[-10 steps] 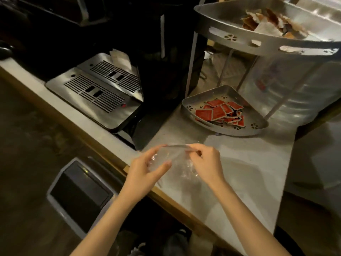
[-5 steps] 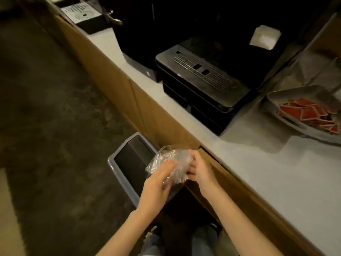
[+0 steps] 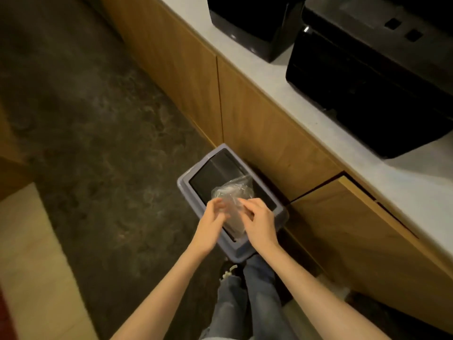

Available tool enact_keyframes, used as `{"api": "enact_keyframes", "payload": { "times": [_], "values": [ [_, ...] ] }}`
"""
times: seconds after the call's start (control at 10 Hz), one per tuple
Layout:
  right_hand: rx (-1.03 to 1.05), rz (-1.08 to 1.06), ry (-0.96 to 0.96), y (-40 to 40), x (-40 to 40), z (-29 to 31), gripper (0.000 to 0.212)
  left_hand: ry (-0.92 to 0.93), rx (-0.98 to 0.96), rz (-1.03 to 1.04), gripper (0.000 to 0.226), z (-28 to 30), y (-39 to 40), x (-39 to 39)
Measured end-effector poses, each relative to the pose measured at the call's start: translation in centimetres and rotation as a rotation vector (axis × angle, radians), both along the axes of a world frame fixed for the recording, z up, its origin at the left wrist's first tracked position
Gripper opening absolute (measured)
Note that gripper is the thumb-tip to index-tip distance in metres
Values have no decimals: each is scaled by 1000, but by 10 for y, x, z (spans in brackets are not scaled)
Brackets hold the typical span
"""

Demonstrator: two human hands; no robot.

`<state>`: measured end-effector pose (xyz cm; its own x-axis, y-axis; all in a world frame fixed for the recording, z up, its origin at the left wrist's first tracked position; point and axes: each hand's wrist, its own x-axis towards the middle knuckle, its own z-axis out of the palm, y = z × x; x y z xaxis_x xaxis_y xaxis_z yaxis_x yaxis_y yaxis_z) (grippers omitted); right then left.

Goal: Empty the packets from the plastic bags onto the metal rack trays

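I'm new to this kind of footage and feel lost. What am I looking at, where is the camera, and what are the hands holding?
No machine here: a person wears a wide-angle camera on the head, looking down. The left hand and right hand together hold a crumpled clear plastic bag over a grey bin with a dark swing lid, which stands on the dark floor against a wooden cabinet. On the pale countertop sit black machines. Below are the person's jeans. The bag looks empty, though I cannot be sure.
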<state>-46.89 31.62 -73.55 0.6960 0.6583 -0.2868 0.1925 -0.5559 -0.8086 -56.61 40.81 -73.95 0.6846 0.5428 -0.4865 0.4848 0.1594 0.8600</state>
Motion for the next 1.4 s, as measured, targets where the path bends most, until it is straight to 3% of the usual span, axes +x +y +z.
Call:
{"api": "enact_keyframes", "payload": {
  "times": [0.2, 0.4, 0.5, 0.6, 0.7, 1.0, 1.2, 1.3, 1.4],
  "values": [
    [-70, 145, 11, 30, -8, -66, 40, 148, -145, 135, 60, -64, 24, 19],
    [-288, 294, -57, 37, -12, -132, 49, 300, 14, 77, 47, -122, 40, 32],
    [-386, 356, -67, 42, -16, -161, 52, 422, 301, -126, 34, -151, 40, 32],
    [-449, 416, 33, 43, -17, -180, 52, 613, 770, -404, 26, -167, 38, 33],
    [-473, 516, 132, 43, -16, -188, 44, 727, 937, -562, 29, -170, 39, 39],
    [-529, 480, 94, 42, -2, -145, 27, 776, 772, -742, 45, -134, 48, 28],
    [-372, 257, 165, 33, 18, -70, 35, 632, 657, -784, 31, -56, 47, 53],
    [-292, 183, 157, 24, 36, -32, 37, 492, 490, -847, 31, -12, 45, 78],
    [-172, -5, 162, 3, 54, 1, 32, 404, 469, -925, 32, 33, 34, 107]
  ]
}}
